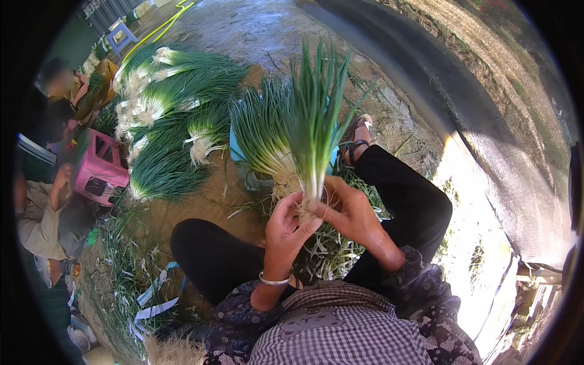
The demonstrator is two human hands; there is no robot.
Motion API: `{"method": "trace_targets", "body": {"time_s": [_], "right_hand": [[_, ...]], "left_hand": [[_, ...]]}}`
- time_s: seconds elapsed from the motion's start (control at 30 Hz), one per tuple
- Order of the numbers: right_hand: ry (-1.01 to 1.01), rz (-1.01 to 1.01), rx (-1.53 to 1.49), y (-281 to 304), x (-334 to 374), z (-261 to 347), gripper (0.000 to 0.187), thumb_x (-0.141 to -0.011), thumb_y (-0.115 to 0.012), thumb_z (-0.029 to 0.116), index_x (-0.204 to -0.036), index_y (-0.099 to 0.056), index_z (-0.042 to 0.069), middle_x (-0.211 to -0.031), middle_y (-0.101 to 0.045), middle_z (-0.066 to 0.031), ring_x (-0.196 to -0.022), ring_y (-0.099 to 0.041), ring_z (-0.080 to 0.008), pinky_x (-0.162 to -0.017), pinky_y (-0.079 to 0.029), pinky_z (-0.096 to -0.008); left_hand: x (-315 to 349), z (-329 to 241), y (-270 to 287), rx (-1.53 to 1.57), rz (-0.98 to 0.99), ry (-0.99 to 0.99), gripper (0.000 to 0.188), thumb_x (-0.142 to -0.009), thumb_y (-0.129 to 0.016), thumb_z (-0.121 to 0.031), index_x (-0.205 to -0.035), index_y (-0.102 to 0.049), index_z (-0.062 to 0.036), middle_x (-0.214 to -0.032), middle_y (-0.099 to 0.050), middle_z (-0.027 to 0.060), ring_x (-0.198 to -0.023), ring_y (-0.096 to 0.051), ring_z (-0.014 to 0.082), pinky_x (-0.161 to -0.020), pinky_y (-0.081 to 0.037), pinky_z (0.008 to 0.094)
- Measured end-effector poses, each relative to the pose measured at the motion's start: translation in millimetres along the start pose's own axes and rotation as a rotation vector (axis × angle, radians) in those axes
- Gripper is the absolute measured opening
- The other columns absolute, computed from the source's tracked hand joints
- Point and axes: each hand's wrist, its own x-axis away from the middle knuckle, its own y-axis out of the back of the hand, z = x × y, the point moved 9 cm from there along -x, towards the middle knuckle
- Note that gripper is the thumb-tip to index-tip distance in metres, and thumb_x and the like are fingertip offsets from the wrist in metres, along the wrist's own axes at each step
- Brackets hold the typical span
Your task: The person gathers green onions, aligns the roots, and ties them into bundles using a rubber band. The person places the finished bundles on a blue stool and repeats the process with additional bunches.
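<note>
A bunch of scallions (316, 131) stands upright between my hands, green leaves up and white root ends down. My left hand (287, 230), with a bangle at its wrist, closes round the roots from the left. From the right, my right hand (358, 220) grips the white stems low down, its thumb across the front. Just behind the bunch, more scallions (263, 131) lie on a light blue stool or crate (256, 181), roots toward me. Part of this pile is hidden by the held bunch.
Several scallion bunches (176, 91) lie on the ground at far left, beside a pink plastic stool (102, 165). Other people (42, 213) sit at the left edge. Stripped leaves (331, 252) litter the ground between my knees. A dark sheet (462, 115) runs along the right.
</note>
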Motion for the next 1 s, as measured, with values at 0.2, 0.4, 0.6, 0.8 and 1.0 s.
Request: {"method": "trace_targets", "body": {"time_s": [0.2, 0.4, 0.6, 0.8, 1.0], "right_hand": [[-0.291, 0.075, -0.624, -40, 24, -56, 0.023, -0.092, -0.065, 0.018, -0.108, -0.063, 0.002, -0.085, -0.065, -0.0027, -0.070, -0.060, -0.0089, -0.062, -0.048, -0.0228], [-0.451, -0.114, -0.639, -33, 29, -97, 0.015, -0.091, -0.063, 0.010, -0.106, -0.064, 0.005, -0.081, -0.064, 0.0042, -0.066, -0.055, -0.0020, -0.055, -0.043, -0.0179], [-0.002, -0.186, -0.235, -28, 15, -65, 0.021, -0.088, -0.064, 0.009, -0.108, -0.062, 0.005, -0.084, -0.059, -0.0032, -0.065, -0.059, -0.0157, -0.056, -0.047, -0.0278], [0.286, -0.026, 0.363, -45, 10, -32, 0.013, -0.081, -0.066, 0.009, -0.090, -0.057, 0.005, -0.082, -0.055, -0.0117, -0.073, -0.058, -0.0338, -0.061, -0.048, -0.0418], [0.047, 0.890, -0.451, -94, 117, 16, 0.012, -0.082, -0.070, 0.009, -0.091, -0.064, 0.003, -0.081, -0.061, -0.0066, -0.071, -0.062, -0.0195, -0.065, -0.049, -0.0319]], "left_hand": [[-3, 60, 42, 0.187, -0.130, 0.264, 0.036, -0.087, -0.069, -0.011, -0.116, -0.054, 0.0044, -0.103, -0.064, 0.0062, -0.085, -0.063, 0.0109, -0.076, -0.052, 0.0254], [-5, 63, 48, 0.143, -0.087, 0.293, 0.031, -0.087, -0.066, -0.006, -0.115, -0.056, 0.0028, -0.102, -0.065, 0.0073, -0.083, -0.064, 0.0119, -0.073, -0.053, 0.0256], [20, 59, 64, 0.214, -0.096, 0.301, 0.035, -0.087, -0.063, 0.000, -0.120, -0.054, 0.0045, -0.110, -0.065, 0.0107, -0.091, -0.065, 0.0148, -0.080, -0.053, 0.0272], [25, 63, 74, 0.078, -0.135, 0.248, 0.035, -0.081, -0.064, 0.003, -0.116, -0.058, 0.0044, -0.104, -0.067, 0.0087, -0.086, -0.064, 0.0126, -0.077, -0.052, 0.0244], [19, 71, 83, 0.048, -0.172, 0.240, 0.035, -0.078, -0.064, 0.004, -0.112, -0.059, 0.0043, -0.099, -0.068, 0.0080, -0.082, -0.064, 0.0122, -0.074, -0.051, 0.0242]]}}
